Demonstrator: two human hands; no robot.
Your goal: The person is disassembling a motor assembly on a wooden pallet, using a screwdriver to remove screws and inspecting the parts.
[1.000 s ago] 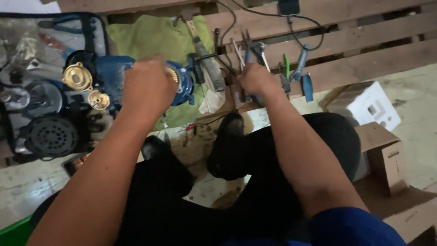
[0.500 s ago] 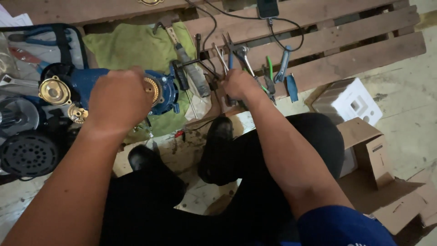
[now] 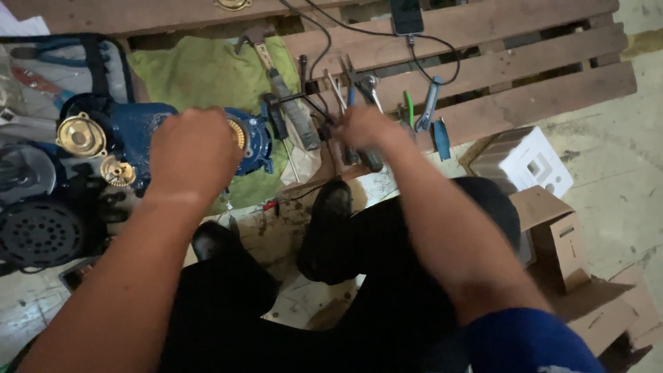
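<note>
On the green cloth [image 3: 186, 65] spread over the wooden pallet [image 3: 525, 76], my left hand [image 3: 193, 155] is cupped over the brass-ringed end of the blue pump motor [image 3: 138, 135], fingers curled down on it. I judge that cast body heavy, stiff and a bit greasy, so the housing is the place to grip, not the loose brass fittings [image 3: 81, 136] beside it. My right hand [image 3: 366, 128] is down among the hand tools [image 3: 352, 90], closing on a dark-handled one, though I cannot tell how firmly; those should be light and rigid, best taken by the handle.
</note>
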